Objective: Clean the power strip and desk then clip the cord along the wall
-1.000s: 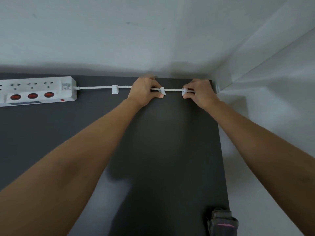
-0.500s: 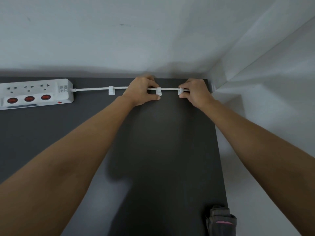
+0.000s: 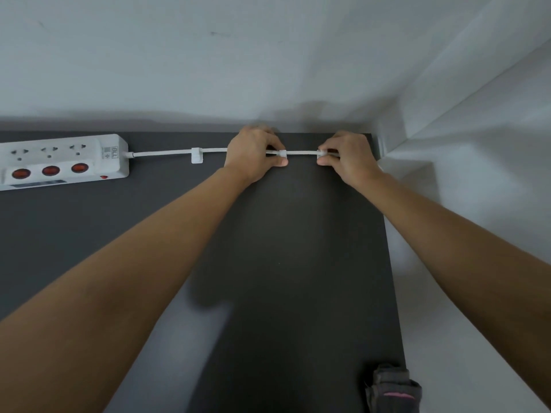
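Note:
A white power strip [image 3: 62, 160] with three red switches lies at the back left of the dark desk [image 3: 283, 263]. Its white cord [image 3: 167, 152] runs right along the wall's foot, through a white clip [image 3: 196, 155]. My left hand [image 3: 253, 156] pinches the cord at a second white clip [image 3: 281, 154]. My right hand [image 3: 348, 158] pinches the cord at a third clip [image 3: 321, 153] near the desk's right corner. The cord's far end is hidden behind my right hand.
White walls [image 3: 238, 55] rise behind the desk and to its right. A folded dark grey cloth [image 3: 393, 389] with a pink mark lies at the desk's near right edge.
Both hands stay on the cord at the two right clips. My left thumb has pressed down at the middle clip; the view has shifted slightly.

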`<action>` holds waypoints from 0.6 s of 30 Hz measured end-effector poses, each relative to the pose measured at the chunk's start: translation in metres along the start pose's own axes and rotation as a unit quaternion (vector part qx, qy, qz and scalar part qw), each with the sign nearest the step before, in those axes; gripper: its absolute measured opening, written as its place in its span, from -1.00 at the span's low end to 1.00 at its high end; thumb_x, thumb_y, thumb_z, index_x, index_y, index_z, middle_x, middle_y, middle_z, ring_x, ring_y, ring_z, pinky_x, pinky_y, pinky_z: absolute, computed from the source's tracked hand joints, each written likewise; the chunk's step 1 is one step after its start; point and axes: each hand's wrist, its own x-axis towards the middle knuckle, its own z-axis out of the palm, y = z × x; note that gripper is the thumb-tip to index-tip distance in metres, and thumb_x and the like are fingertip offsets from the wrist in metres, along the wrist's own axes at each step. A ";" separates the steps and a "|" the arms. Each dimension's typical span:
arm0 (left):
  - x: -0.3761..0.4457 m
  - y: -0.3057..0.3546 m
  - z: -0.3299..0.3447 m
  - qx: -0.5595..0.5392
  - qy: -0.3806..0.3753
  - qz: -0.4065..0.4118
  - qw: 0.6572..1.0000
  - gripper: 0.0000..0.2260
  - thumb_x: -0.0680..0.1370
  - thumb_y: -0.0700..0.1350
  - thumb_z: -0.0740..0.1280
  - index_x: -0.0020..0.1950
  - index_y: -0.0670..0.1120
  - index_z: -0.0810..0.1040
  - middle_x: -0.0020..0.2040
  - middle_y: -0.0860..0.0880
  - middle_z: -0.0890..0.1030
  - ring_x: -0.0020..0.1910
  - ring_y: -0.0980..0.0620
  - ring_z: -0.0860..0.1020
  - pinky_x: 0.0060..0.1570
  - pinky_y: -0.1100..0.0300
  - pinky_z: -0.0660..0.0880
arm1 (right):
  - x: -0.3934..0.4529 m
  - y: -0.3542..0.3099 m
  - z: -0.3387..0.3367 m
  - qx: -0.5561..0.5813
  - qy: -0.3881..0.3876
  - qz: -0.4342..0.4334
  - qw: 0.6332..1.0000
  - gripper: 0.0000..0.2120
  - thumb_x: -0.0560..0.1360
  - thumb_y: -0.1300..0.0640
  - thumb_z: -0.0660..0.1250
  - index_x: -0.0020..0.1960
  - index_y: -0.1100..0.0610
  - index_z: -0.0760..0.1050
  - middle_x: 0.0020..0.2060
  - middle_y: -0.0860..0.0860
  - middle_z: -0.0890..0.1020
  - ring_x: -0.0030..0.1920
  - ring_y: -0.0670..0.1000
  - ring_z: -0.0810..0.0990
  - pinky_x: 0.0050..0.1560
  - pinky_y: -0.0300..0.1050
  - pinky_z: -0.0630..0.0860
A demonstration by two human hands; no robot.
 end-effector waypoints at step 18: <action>-0.018 0.017 -0.002 0.117 -0.066 -0.032 0.990 -0.45 0.46 0.12 0.41 0.43 0.08 0.39 0.47 0.00 0.36 0.46 -0.08 0.26 0.46 -0.18 0.06 | -0.003 -0.014 -0.006 -0.034 -0.051 0.023 0.998 -0.81 0.48 0.18 0.38 0.02 0.28 0.60 -0.02 0.25 0.60 0.00 0.26 0.56 0.01 0.06 0.50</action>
